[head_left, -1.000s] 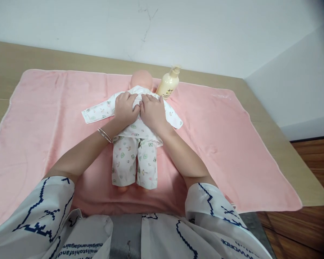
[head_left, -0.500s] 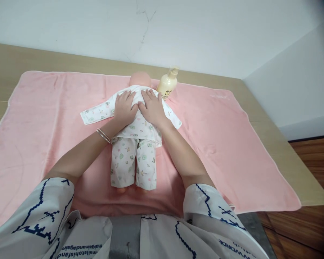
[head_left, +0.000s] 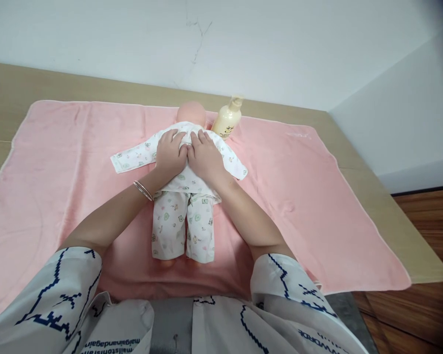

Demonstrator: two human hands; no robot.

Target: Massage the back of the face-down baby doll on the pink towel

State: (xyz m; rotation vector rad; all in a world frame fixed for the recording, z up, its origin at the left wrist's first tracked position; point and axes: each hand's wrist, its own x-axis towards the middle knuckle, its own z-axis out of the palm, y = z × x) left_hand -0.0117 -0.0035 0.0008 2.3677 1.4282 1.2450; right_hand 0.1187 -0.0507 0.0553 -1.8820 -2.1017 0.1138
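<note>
A bald baby doll (head_left: 200, 232) in white printed pyjamas lies stretched out on a pink blanket (head_left: 299, 211), its head (head_left: 191, 113) away from me and no face visible. Both my hands rest on the upper part of its pyjama top. My left hand (head_left: 170, 155), below a wrist with bangles (head_left: 143, 190), is spread on the left side of the torso. Beside it my right hand (head_left: 205, 156) lies on the right side, fingers stretched toward the shoulders. The two thumbs are close together at the middle. The doll's sleeves reach out to both sides.
A cream pump bottle (head_left: 227, 119) stands right of the doll's head, on the blanket near its far edge. The wooden table (head_left: 369, 191) shows around the blanket, with a white wall (head_left: 133, 44) behind it. Brown wood panelling (head_left: 424, 231) is at the lower right.
My hands have drawn slightly closer together over the doll's torso, the right one shifting a little inward. The fabric under them is bunched a bit. The whole view has tilted slightly.
</note>
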